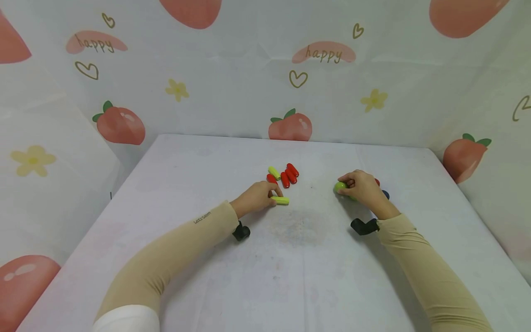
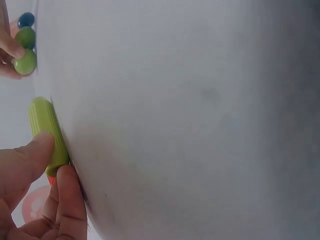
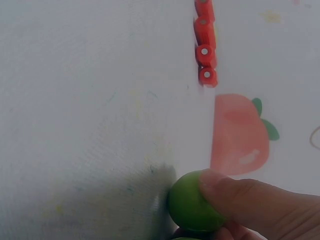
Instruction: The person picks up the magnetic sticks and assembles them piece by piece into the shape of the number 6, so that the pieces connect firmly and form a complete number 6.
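Nearest the camera, your beige left sleeve (image 1: 174, 253) enters between 7 and 8 o'clock and your right sleeve (image 1: 431, 272) at 4 o'clock, over a white surface (image 1: 265, 286) whose far edge is 12. Your left grip (image 1: 258, 198) pinches a yellow-green ribbed piece (image 1: 280, 200) by its 9 o'clock end, leaving the other end free towards 3. Around 12 o'clock from it lie four red pieces (image 1: 285, 180) and a second yellow-green piece (image 1: 274, 173). Your right grip (image 1: 365, 186) pinches a light green ball (image 1: 340, 186); a darker green ball (image 2: 25, 37) sits beside it at 4 o'clock, a blue ball (image 1: 386, 194) farther off at 3. Whether either held thing is clear of the surface cannot be told.

For good handling, keep the ribbed piece level, since an end hold probably lets it swing. Pinch the ball across its widest part, as a high or shallow hold may squeeze it out. Keep your right fingers off the darker ball, which could roll if nudged.
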`<action>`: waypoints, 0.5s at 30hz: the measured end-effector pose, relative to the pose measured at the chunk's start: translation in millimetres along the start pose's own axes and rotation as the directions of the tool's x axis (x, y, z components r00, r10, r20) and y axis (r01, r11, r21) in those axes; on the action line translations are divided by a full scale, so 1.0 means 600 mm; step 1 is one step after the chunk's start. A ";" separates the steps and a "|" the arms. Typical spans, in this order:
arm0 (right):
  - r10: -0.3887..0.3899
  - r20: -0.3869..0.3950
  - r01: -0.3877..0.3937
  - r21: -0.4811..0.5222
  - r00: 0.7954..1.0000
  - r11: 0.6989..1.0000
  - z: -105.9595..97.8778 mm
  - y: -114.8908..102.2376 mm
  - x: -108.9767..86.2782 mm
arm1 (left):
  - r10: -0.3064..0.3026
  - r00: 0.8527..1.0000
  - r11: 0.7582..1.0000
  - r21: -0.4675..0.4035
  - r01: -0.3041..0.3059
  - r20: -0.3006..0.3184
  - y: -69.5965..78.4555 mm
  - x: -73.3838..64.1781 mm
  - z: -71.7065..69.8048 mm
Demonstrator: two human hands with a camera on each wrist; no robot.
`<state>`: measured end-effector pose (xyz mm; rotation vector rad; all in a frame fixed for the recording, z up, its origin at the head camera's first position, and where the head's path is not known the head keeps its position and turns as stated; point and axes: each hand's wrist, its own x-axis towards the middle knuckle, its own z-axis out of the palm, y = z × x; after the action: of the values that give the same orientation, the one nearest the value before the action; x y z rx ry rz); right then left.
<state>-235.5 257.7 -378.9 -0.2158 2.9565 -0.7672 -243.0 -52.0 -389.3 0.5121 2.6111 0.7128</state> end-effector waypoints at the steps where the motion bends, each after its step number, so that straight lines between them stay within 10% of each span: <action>1: 0.000 0.000 0.000 0.000 1.000 1.000 0.000 0.000 0.000 | 0.001 1.000 1.000 0.005 -0.001 -0.001 0.000 0.000 0.000; 15: -0.007 0.005 0.007 -0.003 1.000 1.000 0.000 0.004 0.002 | -0.006 1.000 1.000 0.027 0.006 0.012 0.004 0.000 -0.003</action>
<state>-237.1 259.2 -380.3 -0.2282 2.9539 -0.7619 -243.4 -50.7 -386.5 0.5145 2.6128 0.6717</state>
